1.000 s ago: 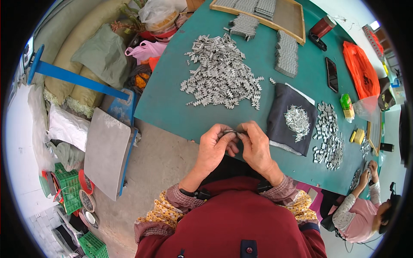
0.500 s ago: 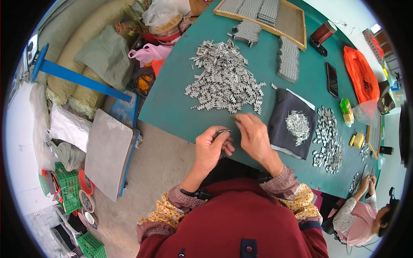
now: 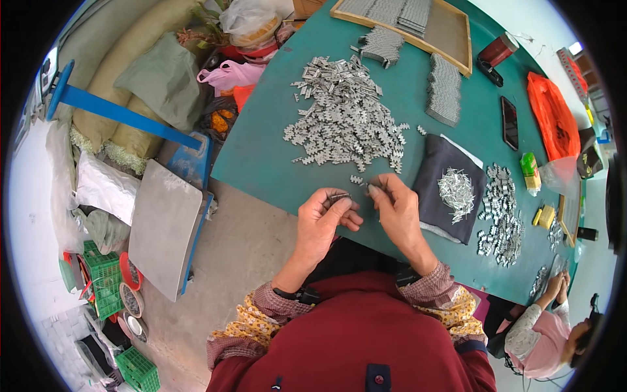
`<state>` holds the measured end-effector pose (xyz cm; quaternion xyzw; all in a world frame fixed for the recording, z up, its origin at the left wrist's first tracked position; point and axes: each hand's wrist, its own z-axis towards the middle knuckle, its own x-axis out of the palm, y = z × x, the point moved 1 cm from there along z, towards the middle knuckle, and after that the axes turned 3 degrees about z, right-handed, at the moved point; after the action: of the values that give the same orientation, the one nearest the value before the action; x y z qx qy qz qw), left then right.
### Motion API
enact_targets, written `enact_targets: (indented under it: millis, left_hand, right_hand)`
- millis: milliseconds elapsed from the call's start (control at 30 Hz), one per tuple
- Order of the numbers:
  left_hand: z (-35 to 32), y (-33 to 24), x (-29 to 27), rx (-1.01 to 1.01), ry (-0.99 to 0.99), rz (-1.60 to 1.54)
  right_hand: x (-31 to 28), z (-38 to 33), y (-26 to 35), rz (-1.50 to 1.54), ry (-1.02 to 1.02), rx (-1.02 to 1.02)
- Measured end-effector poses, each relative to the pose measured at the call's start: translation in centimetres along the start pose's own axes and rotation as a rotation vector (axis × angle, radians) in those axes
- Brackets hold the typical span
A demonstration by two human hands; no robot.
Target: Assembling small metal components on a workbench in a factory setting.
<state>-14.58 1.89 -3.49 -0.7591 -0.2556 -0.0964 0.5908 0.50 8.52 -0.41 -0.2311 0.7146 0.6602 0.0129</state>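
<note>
My left hand is closed, thumb against curled fingers, around a small dark metal piece whose end shows above the thumb. Beside it on the right, apart from it, my right hand is closed in a pinch; whatever is between its fingertips is too small to name. Just beyond both hands, a small toothed grey metal link lies on the green table. A large heap of similar links spreads farther back. To the right of my right hand, thin silvery pins rest on a folded dark cloth.
Stacked link strips stand near a wooden tray at the back. A phone, a red plastic bag and shiny metal parts occupy the right side. A co-worker sits there. A grey-topped stool stands left.
My right hand has drawn back a little to the right and tightened into a pinch. The single link beyond the fingers now shows. My left hand has stayed nearly in place.
</note>
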Motion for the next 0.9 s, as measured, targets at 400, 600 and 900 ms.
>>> enact_targets:
  millis: [400, 600, 900]
  left_hand:
    - [-1.0, -0.2, 1.7, 0.010, 0.106, 0.181]
    - [-1.7, -0.2, 3.2, 0.064, 0.155, 0.162]
    - [-1.3, 1.2, 5.7, 0.140, 0.230, 0.269]
  right_hand:
    - [0.0, -3.2, -0.9, -0.065, -0.053, -0.379]
    - [-1.5, -4.3, -1.1, -0.043, -0.073, -0.426]
    - [-3.9, -5.5, -2.9, -0.021, -0.188, -0.497]
